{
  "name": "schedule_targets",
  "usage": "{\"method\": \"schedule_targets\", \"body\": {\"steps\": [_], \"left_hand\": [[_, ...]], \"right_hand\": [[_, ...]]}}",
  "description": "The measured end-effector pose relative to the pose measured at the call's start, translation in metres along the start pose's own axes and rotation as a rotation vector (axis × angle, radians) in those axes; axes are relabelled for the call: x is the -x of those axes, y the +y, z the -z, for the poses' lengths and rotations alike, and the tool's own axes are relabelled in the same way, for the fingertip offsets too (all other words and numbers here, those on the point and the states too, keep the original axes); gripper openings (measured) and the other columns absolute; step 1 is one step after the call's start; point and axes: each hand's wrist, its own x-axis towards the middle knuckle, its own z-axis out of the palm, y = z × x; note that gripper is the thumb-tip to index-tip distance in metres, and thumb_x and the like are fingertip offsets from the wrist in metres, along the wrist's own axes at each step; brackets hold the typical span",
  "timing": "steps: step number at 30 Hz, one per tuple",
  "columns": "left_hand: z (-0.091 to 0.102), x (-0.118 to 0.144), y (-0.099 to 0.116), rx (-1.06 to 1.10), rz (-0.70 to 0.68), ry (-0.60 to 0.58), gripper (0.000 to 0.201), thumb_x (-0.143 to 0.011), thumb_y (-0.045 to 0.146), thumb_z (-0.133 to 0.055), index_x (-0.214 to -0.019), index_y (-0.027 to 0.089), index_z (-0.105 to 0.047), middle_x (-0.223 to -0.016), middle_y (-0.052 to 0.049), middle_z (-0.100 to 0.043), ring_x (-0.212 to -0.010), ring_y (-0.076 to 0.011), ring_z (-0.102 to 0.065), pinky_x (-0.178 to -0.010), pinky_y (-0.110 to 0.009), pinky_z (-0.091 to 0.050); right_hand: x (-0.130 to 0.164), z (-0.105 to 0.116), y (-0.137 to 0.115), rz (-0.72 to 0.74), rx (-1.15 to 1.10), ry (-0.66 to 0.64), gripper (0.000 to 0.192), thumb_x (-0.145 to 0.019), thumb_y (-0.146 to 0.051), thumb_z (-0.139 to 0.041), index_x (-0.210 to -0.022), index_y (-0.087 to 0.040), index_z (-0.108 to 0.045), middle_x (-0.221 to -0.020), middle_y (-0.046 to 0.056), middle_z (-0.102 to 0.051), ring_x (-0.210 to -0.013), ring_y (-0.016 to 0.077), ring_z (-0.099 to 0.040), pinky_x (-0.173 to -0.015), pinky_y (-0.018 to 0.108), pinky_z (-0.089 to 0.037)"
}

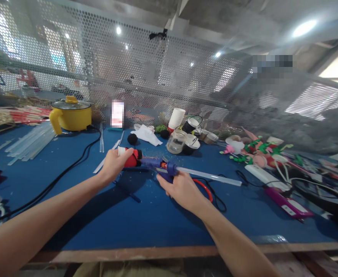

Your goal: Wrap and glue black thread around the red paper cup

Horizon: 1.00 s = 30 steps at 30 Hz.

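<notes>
My left hand (pixel 114 163) is wrapped round a red cylindrical piece (pixel 131 159) with a white end and a black end. In my right hand (pixel 183 188) is a blue hot glue gun (pixel 159 164). A long clear glue stick (pixel 209 176) juts from the back of the gun to the right. The gun's nozzle points left at the black end of the red piece; whether they touch I cannot tell. Behind my hands lie a black pompom (pixel 132 139) and a white cloth or tissue (pixel 146 134).
On the blue table (pixel 146 227) a yellow electric pot (pixel 73 117) stands at back left, beside loose glue sticks (pixel 32 142). A clear jar (pixel 176 142) and cups are at the back. Craft flowers (pixel 258 152), a power strip (pixel 268 179) and cables lie on the right.
</notes>
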Motion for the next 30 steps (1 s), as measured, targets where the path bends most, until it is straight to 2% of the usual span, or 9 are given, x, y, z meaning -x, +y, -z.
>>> {"method": "schedule_targets", "body": {"steps": [10,18,24,30], "left_hand": [[-0.0008,-0.0001,0.0007,-0.021,0.008,0.015,0.031,-0.062,0.039,-0.055,-0.044,0.015,-0.046,-0.037,0.005,-0.036,-0.037,-0.0062,-0.033,-0.035,-0.02,-0.02],[0.0008,0.0055,0.0079,-0.115,-0.076,0.002,0.041,-0.064,0.037,-0.055,-0.04,0.018,-0.027,-0.038,0.007,-0.025,-0.039,-0.0046,-0.021,-0.037,-0.021,-0.014],[0.0012,0.0075,0.005,-0.271,-0.289,-0.014,0.036,-0.069,0.037,-0.05,-0.044,0.018,-0.033,-0.044,0.005,-0.028,-0.042,-0.0062,-0.025,-0.039,-0.022,-0.019],[0.0025,0.0089,0.0033,-0.389,-0.512,-0.062,0.039,-0.074,0.032,-0.046,-0.041,0.019,-0.028,-0.041,0.005,-0.029,-0.041,-0.0073,-0.027,-0.041,-0.023,-0.021]], "right_hand": [[0.0,0.0008,-0.0007,-0.034,-0.003,-0.022,0.019,-0.074,-0.03,-0.046,-0.059,-0.02,-0.049,-0.036,-0.003,-0.048,-0.037,0.0137,-0.051,-0.046,0.024,-0.042],[-0.0009,0.0044,-0.0063,-0.089,-0.077,-0.022,0.023,-0.074,-0.03,-0.045,-0.054,-0.02,-0.044,-0.035,-0.004,-0.046,-0.034,0.0123,-0.05,-0.042,0.022,-0.042],[-0.0023,0.007,-0.0082,-0.182,-0.16,-0.02,0.017,-0.072,-0.031,-0.047,-0.061,-0.018,-0.047,-0.035,-0.006,-0.044,-0.031,0.0108,-0.047,-0.037,0.02,-0.041],[-0.0031,0.0081,-0.0058,-0.166,-0.188,0.011,0.02,-0.072,-0.032,-0.047,-0.059,-0.018,-0.048,-0.035,-0.005,-0.044,-0.031,0.0105,-0.047,-0.039,0.02,-0.041]]}}
